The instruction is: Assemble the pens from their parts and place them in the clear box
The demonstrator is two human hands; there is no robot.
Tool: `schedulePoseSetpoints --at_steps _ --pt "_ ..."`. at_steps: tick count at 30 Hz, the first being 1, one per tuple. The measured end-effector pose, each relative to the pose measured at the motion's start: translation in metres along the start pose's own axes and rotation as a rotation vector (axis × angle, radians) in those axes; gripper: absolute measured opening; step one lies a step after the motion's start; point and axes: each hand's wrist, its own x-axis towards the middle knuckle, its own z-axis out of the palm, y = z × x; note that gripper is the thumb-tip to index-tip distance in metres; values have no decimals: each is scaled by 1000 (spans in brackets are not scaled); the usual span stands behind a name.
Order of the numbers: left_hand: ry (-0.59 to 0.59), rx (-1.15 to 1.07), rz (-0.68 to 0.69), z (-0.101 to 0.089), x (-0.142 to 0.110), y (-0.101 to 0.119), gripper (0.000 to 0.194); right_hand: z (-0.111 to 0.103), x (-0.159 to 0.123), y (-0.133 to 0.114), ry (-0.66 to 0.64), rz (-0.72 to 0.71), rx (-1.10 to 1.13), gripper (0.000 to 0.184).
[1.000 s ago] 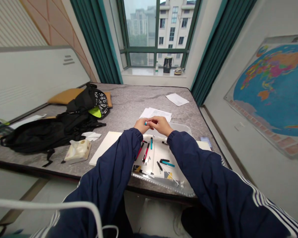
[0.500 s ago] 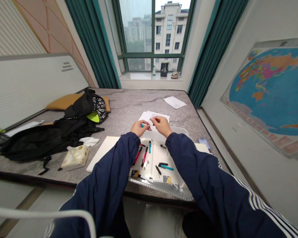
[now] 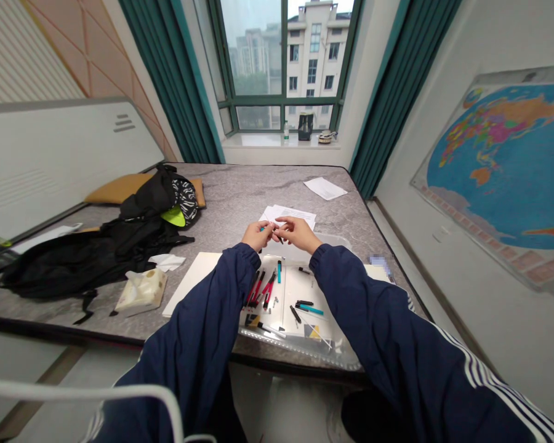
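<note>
Above the far part of a clear plastic tray (image 3: 300, 355), the two hands meet at their fingertips. The left hand (image 3: 257, 235) pinches a small teal piece (image 3: 262, 229), mostly covered by the fingers, so its long axis cannot be told. The right hand (image 3: 299, 234) bends its fingertips in against the left's; whether it grips anything is hidden. From the meeting point a thin dark piece (image 3: 281, 239) sticks out, its visible end pointing down toward the tray and slightly right; which hand bears it cannot be told.

Within the tray, one teal pen (image 3: 279, 272) lies with its long axis running almost straight away from the person. Another teal pen (image 3: 311, 310) lies crosswise, its right end a little nearer the person, beside a black piece (image 3: 305, 302) that runs roughly parallel. To the left, red pens (image 3: 269, 289) slant, most with far ends leaning right. Left of the tray sits a tissue pack (image 3: 143, 292); printed papers (image 3: 300, 215) lie beyond the hands.
</note>
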Motion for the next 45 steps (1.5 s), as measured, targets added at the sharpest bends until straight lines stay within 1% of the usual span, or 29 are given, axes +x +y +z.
schedulePoseSetpoints --at_steps 5,12,14,18,21,26,30,34,39,45 --pt "6 -40 -30 1 -1 4 43 0 1 1 1 -7 44 45" --pt "71 -58 10 -3 3 2 53 0 -1 -7 32 7 66 46" --pt "93 -76 31 -4 4 1 56 0 -2 -10 32 35 66 39" --pt "129 -80 76 -5 4 4 54 2 -4 -11 -9 70 18 16" --pt "151 -64 80 -4 0 7 49 3 -4 -10 -62 94 9 13" --pt "140 2 119 -3 -3 8 42 4 -5 -9 -87 118 13 13" --pt "108 9 122 -5 -2 5 43 4 -5 -9 -78 98 26 15" --pt "85 9 121 -6 -2 4 41 7 -6 -9 -98 101 57 14" --pt "77 -10 103 -6 0 1 43 8 -7 -9 -64 88 61 16" --pt "110 107 139 -5 4 -5 37 5 -4 -5 -173 59 -16 14"
